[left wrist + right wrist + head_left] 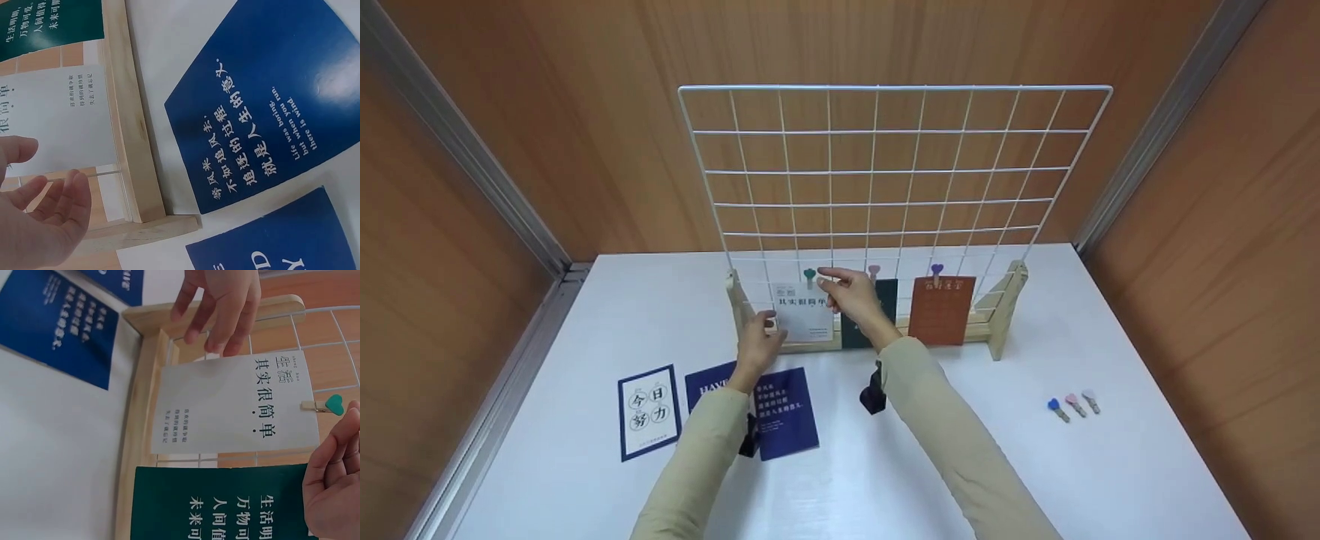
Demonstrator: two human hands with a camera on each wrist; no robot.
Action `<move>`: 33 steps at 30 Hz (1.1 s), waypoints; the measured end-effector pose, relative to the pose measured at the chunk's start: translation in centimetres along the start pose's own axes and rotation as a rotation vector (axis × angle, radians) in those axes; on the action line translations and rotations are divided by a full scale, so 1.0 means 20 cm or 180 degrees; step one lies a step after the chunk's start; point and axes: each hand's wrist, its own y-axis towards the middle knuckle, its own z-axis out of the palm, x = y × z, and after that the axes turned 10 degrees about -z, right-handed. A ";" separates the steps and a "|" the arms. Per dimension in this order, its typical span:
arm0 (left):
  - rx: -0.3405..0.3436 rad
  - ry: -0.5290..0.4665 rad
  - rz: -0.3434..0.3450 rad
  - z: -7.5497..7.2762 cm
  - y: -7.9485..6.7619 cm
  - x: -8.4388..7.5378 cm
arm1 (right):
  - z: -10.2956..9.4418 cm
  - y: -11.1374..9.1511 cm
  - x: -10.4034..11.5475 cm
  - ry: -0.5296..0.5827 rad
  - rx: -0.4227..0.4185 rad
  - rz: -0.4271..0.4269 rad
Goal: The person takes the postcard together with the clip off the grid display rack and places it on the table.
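Observation:
A white card [802,322] with dark Chinese lettering hangs on a white wire grid [343,342], clipped at its top by a small wooden peg with a green heart [334,405]. Near the card's left edge is my left hand [757,349], thumb and fingers apart and loosely bent, with nothing gripped. My right hand [859,300] is just right of the green-heart peg, fingers bent and apart from it, partly covering a dark green card [219,495]. Further right hangs an orange-red card [941,311] under a purple-heart peg [937,270].
The grid stands in a wooden base [1001,315] on a white table [1110,480]. Two navy cards [787,420] and a blue-bordered white card [649,412] lie at front left. Three heart pegs [1075,406] lie to the right. Wooden panels enclose the table.

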 end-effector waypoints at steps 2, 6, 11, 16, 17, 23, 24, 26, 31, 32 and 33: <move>0.0018 -0.0016 0.0008 0.01 0.00 0.00 | 0.01 0.00 0.00 0.0011 -0.0005 0.0018; 0.0042 -0.0051 -0.0029 0.01 0.02 0.00 | 0.03 0.01 0.01 0.0013 -0.0024 0.0013; 0.0001 -0.0055 -0.0014 0.02 0.02 0.00 | 0.04 0.02 0.01 0.0011 -0.0023 -0.0019; -0.0031 -0.0102 0.0031 0.02 0.02 0.00 | 0.05 0.03 0.00 -0.0031 0.0063 -0.0042; -0.0033 -0.0115 0.0037 0.03 0.02 0.00 | 0.05 0.03 0.00 -0.0046 0.0082 -0.0046; -0.0071 -0.0153 0.0025 0.03 0.03 0.00 | 0.07 0.03 -0.01 -0.0030 0.0077 -0.0115; -0.0081 -0.0150 0.0019 0.03 0.03 0.00 | 0.07 0.04 -0.01 -0.0031 0.0073 -0.0127; -0.0096 -0.0125 0.0007 0.04 0.03 0.01 | 0.08 0.04 -0.01 -0.0059 0.0064 -0.0141; -0.0159 -0.0036 0.0016 0.04 0.04 0.00 | 0.09 0.04 -0.01 -0.0200 -0.0027 -0.0189; -0.0167 -0.0013 0.0026 0.04 0.05 0.01 | 0.10 0.04 -0.01 -0.0225 -0.0049 -0.0209; -0.0183 -0.0003 0.0029 0.04 0.05 0.01 | 0.10 0.04 -0.01 -0.0250 -0.0069 -0.0235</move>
